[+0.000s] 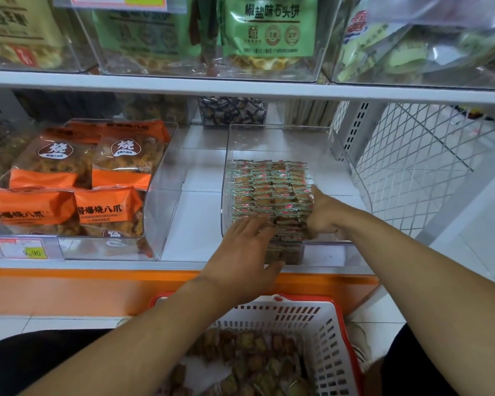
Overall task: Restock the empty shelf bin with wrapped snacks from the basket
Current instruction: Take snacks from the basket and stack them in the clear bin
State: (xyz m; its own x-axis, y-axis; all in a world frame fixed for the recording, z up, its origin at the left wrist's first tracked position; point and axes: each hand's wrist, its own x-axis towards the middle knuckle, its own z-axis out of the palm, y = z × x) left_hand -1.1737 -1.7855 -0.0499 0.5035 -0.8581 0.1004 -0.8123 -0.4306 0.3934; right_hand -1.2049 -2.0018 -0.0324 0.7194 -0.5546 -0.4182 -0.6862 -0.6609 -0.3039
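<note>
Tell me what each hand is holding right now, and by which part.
Left hand holds nothing: its fingers lie flat on the stacked wrapped snacks in the clear bin. Right hand curls against the stack's right side; any grip cannot be told.

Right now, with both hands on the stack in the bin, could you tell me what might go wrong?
1. The wrapped snacks stand in tall rows; the left hand and right hand could topple them.
2. The stack fills only part of the clear bin, so rows may slide sideways.

"9.90" on the shelf price tag (23,249)
</note>
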